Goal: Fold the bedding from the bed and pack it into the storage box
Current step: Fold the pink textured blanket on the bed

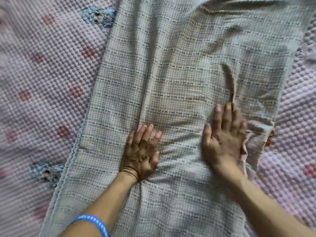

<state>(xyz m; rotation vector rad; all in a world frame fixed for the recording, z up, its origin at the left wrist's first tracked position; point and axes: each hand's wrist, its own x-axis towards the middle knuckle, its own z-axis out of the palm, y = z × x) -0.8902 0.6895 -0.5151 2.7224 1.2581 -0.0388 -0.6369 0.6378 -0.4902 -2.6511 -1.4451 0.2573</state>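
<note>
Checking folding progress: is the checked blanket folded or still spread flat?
Folded lengthwise into a long strip. The checked blanket shows doubled edges at right; both hands press it flat.

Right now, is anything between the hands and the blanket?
No. The left hand and right hand both lie flat right on the checked blanket, with nothing visible in between. The storage box is not in view.

One checked blanket (179,69) is lying on one pink bubble-textured bedspread (42,82). Two hands are showing, left hand (142,151) and right hand (224,141). One blue wristband (93,223) is showing. Two blue embroidered motifs (98,16) are showing on the bedspread.
</note>
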